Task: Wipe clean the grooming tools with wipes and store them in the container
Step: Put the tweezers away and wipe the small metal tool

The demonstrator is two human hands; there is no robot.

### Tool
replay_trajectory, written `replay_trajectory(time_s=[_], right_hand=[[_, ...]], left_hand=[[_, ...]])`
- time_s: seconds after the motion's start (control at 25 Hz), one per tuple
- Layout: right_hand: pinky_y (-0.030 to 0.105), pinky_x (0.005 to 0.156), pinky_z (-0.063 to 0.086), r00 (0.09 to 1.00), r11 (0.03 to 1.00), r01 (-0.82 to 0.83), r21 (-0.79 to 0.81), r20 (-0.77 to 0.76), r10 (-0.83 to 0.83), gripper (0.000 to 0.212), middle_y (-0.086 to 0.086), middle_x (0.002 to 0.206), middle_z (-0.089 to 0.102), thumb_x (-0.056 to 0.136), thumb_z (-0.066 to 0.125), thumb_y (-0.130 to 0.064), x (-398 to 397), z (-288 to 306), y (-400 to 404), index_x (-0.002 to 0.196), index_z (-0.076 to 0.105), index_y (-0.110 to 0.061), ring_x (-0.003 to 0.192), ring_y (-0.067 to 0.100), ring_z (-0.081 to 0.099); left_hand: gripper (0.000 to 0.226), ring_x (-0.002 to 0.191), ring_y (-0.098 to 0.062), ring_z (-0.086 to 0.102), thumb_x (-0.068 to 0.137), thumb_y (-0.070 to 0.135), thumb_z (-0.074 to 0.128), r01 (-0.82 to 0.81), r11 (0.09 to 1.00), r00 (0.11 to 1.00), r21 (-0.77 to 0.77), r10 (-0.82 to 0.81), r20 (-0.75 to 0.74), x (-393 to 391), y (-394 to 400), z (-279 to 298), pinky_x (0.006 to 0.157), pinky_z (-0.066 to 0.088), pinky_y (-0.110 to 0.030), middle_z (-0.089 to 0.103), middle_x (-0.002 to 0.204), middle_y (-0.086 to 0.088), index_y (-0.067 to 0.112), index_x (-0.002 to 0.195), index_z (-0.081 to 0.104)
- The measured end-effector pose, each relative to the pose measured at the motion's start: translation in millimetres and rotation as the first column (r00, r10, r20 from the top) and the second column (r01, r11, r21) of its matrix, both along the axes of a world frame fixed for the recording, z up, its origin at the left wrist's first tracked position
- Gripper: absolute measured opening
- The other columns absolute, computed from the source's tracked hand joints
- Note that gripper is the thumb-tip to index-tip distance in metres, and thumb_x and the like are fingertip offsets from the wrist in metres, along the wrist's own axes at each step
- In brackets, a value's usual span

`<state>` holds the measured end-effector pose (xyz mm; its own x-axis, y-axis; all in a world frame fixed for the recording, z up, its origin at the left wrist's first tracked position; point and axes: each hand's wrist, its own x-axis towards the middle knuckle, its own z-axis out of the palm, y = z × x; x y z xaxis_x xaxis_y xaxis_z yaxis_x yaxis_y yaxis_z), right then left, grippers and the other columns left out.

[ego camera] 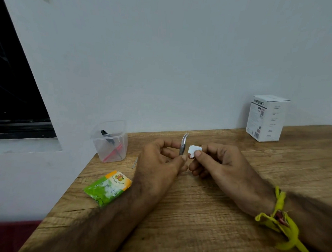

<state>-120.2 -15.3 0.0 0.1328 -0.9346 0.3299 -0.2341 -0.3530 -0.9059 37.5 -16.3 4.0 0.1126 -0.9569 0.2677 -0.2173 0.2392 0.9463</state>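
Your left hand (160,159) pinches the tweezers (183,144) upright above the table (196,211). Your right hand (214,161) grips a folded wipe (194,150) just beside them, not quite touching. This tool looks mid-clean, so the wiping is not finished and it has yet to be stored. Behind your left hand, near the wall, the tub (110,141) already holds a black tool and a red one. A small metal piece (134,163) lies by the tub, likely still to do. The sachet (108,187) lies by your left forearm.
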Motion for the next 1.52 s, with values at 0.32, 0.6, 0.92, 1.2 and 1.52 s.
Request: replay_trajectory(time_s=[0.32,0.6,0.92,1.2,1.52], right_hand=[[0.025,0.069,0.056,0.993,1.0,0.026,0.013,-0.117,-0.025,0.025,0.001,0.075,0.074,0.099,0.057,-0.02,-1.4,-2.0,-4.0,0.079,0.071,-0.019,0.07,0.009,0.068],[0.042,0.078,0.057,0.965,0.998,0.058,0.004,-0.257,-0.055,0.027,0.001,0.076,0.072,0.099,0.056,-0.029,-3.7,-0.1,-4.3,0.078,0.07,-0.019,0.077,0.016,0.068],[0.036,0.071,0.056,0.946,0.998,0.047,-0.031,-0.319,-0.055,0.024,0.0,0.075,0.07,0.098,0.058,-0.029,-3.6,1.4,-2.0,0.078,0.07,-0.021,0.074,0.013,0.066],[0.027,0.061,0.057,0.991,0.992,0.08,0.096,0.099,-0.089,0.006,0.01,0.075,0.074,0.083,0.078,-0.018,-4.9,-0.1,-4.8,0.083,0.076,-0.012,0.068,0.015,0.068],[0.024,0.065,0.055,0.999,0.992,0.003,0.122,0.042,-0.009,0.011,0.007,0.079,0.076,0.083,0.078,-0.022,-6.8,0.9,-5.6,0.089,0.078,-0.013,0.07,0.011,0.068]], left_hand=[[0.019,0.074,-0.022,0.076,0.088,-0.004,0.069,0.175,0.978,0.945,0.111,-0.135,-0.298,3.2,-3.0,0.2,0.066,0.062,-0.025,0.076,0.089,-0.018,0.001,0.106,0.065],[0.036,0.079,-0.028,0.077,0.075,0.002,0.082,0.169,0.984,0.957,0.06,-0.149,-0.25,5.1,-1.2,1.0,0.074,0.063,-0.036,0.077,0.085,-0.019,0.002,0.107,0.065],[0.034,0.071,-0.028,0.076,0.072,-0.001,0.084,0.136,0.989,0.971,0.049,-0.124,-0.205,4.3,0.1,1.0,0.068,0.062,-0.034,0.076,0.079,-0.017,0.001,0.1,0.066],[0.035,0.068,-0.027,0.076,0.07,-0.001,0.085,0.112,0.993,0.971,0.047,-0.099,-0.216,4.3,-0.2,0.6,0.064,0.062,-0.031,0.076,0.079,-0.018,0.001,0.099,0.066],[0.036,0.071,-0.028,0.076,0.071,0.002,0.086,0.108,0.992,0.973,0.063,-0.093,-0.209,4.1,-0.6,0.7,0.065,0.061,-0.03,0.076,0.08,-0.016,0.003,0.101,0.066]])
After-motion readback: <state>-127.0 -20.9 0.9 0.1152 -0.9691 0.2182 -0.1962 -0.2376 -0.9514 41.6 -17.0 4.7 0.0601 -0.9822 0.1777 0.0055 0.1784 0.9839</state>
